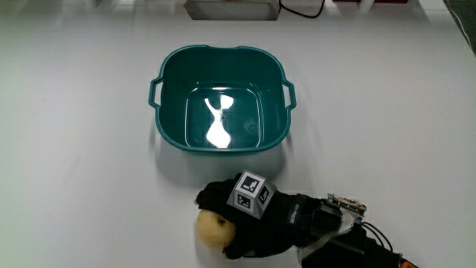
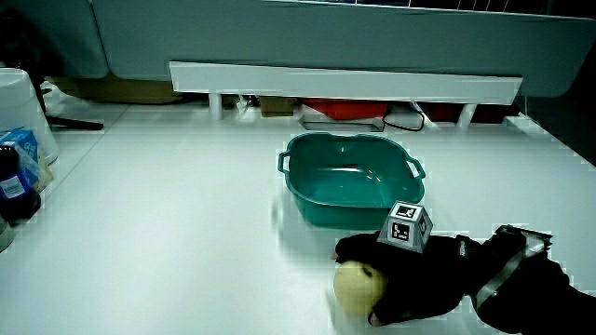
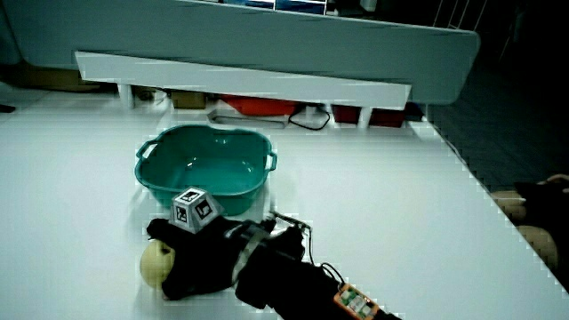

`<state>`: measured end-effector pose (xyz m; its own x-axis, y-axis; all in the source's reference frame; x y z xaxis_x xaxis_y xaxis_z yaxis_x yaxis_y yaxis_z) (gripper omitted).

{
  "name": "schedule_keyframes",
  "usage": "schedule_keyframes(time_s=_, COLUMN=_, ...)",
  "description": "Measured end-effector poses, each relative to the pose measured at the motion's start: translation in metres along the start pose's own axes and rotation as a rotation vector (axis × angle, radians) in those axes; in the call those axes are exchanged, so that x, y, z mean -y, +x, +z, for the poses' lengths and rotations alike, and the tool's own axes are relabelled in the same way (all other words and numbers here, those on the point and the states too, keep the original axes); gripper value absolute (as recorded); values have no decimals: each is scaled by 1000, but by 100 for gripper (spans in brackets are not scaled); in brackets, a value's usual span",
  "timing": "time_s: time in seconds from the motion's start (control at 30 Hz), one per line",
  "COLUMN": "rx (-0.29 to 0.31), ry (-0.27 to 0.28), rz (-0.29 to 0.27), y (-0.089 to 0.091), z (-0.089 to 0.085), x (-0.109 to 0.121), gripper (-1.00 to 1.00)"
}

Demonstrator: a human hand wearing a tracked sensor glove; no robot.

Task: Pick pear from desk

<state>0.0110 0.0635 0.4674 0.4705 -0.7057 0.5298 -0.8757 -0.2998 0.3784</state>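
A pale yellow pear lies on the white table, nearer to the person than the teal basin. The gloved hand is at the pear, its fingers curled around it on two sides, so the hand is shut on the pear. The patterned cube sits on the back of the hand. Both side views show the same grasp: pear and hand, pear and hand. The pear appears to be at table level.
The teal basin has two handles and holds nothing. A dark bottle and a white container stand at the table's edge. A low white partition with cables under it borders the table.
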Motion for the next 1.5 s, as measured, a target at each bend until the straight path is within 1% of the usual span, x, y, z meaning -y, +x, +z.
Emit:
schedule_keyframes(time_s=0.07, rx=4, ry=5, rz=-6, y=-1, z=2, x=1, gripper=86)
schedule_keyframes(time_s=0.1, rx=34, ry=42, rz=-18, y=1, z=-1, x=0, gripper=91)
schedule_keyframes(time_s=0.13, rx=2, ry=5, rz=-3, y=-1, z=2, x=1, gripper=95)
schedule_keyframes(time_s=0.17, rx=38, ry=47, rz=-17, y=-1, z=3, x=2, gripper=100)
schedule_keyframes(time_s=0.2, rx=1, ry=3, rz=-5, y=-1, z=3, x=2, gripper=100)
schedule_keyframes(time_s=0.23, rx=46, ry=49, rz=-18, y=-1, z=1, x=1, gripper=100)
schedule_keyframes(time_s=0.27, rx=39, ry=46, rz=-14, y=-1, z=2, x=2, gripper=100)
schedule_keyframes(time_s=0.3, rx=-10, ry=3, rz=-4, y=0, z=1, x=1, gripper=100)
schedule_keyframes(time_s=0.33, rx=36, ry=49, rz=-17, y=1, z=0, x=2, gripper=100)
schedule_keyframes(time_s=0.37, rx=29, ry=53, rz=-16, y=1, z=-1, x=2, gripper=100)
schedule_keyframes(time_s=0.4, rx=-15, ry=10, rz=-5, y=1, z=0, x=3, gripper=100)
schedule_keyframes(time_s=0.43, rx=-8, ry=16, rz=0, y=0, z=3, x=4, gripper=100)
schedule_keyframes(time_s=0.47, rx=38, ry=54, rz=-21, y=6, z=-8, x=2, gripper=100)
schedule_keyframes(time_s=0.5, rx=-5, ry=28, rz=13, y=1, z=6, x=6, gripper=100)
schedule_keyframes(time_s=0.57, rx=-22, ry=40, rz=11, y=2, z=10, x=9, gripper=100)
schedule_keyframes(time_s=0.6, rx=-12, ry=57, rz=22, y=1, z=17, x=12, gripper=100)
schedule_keyframes(time_s=0.63, rx=-8, ry=70, rz=23, y=2, z=20, x=14, gripper=100)
schedule_keyframes(time_s=0.7, rx=-13, ry=88, rz=38, y=3, z=30, x=19, gripper=100)
schedule_keyframes(time_s=0.73, rx=-10, ry=98, rz=26, y=4, z=35, x=22, gripper=100)
schedule_keyframes(time_s=0.77, rx=-13, ry=103, rz=30, y=5, z=39, x=24, gripper=100)
schedule_keyframes(time_s=0.8, rx=-2, ry=123, rz=33, y=6, z=44, x=27, gripper=100)
schedule_keyframes(time_s=0.87, rx=9, ry=132, rz=23, y=7, z=56, x=31, gripper=100)
schedule_keyframes(time_s=0.97, rx=22, ry=160, rz=17, y=12, z=69, x=37, gripper=100)
schedule_keyframes(time_s=1.0, rx=0, ry=160, rz=4, y=15, z=71, x=38, gripper=100)
schedule_keyframes(time_s=1.03, rx=15, ry=168, rz=1, y=16, z=75, x=39, gripper=100)
schedule_keyframes(time_s=1.07, rx=-8, ry=170, rz=-4, y=19, z=75, x=39, gripper=100)
schedule_keyframes(time_s=1.1, rx=1, ry=166, rz=-12, y=20, z=79, x=40, gripper=100)
schedule_keyframes(time_s=1.23, rx=-19, ry=242, rz=-38, y=27, z=87, x=42, gripper=100)
schedule_keyframes(time_s=1.33, rx=-14, ry=247, rz=-56, y=33, z=90, x=41, gripper=100)
schedule_keyframes(time_s=1.37, rx=-21, ry=255, rz=-59, y=36, z=90, x=40, gripper=100)
schedule_keyframes(time_s=1.47, rx=-49, ry=255, rz=-68, y=46, z=92, x=36, gripper=100)
schedule_keyframes(time_s=1.5, rx=-58, ry=268, rz=-74, y=49, z=94, x=36, gripper=100)
